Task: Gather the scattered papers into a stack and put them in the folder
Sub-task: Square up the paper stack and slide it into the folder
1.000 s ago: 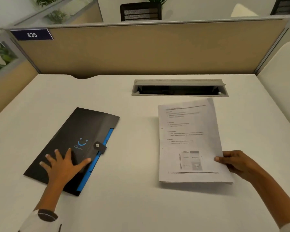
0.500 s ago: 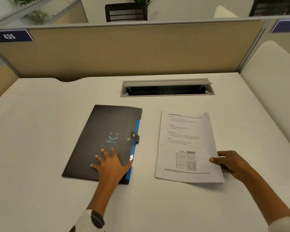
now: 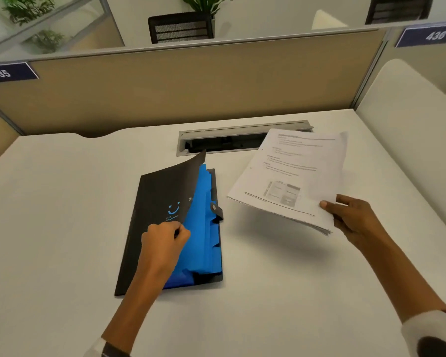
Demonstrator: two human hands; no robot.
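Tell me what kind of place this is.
Most likely an open-plan office cubicle. A tan partition with numbered plates 435 and 436 walls off a white desk with a built-in cable tray; a mesh office chair stands beyond.

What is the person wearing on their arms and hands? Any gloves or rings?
No gloves: both the left hand and the right hand are bare, and no rings show. The forearms are bare too. Near each lower corner a white sleeve with dark round spots peeks in, one on the left arm and one on the right arm.
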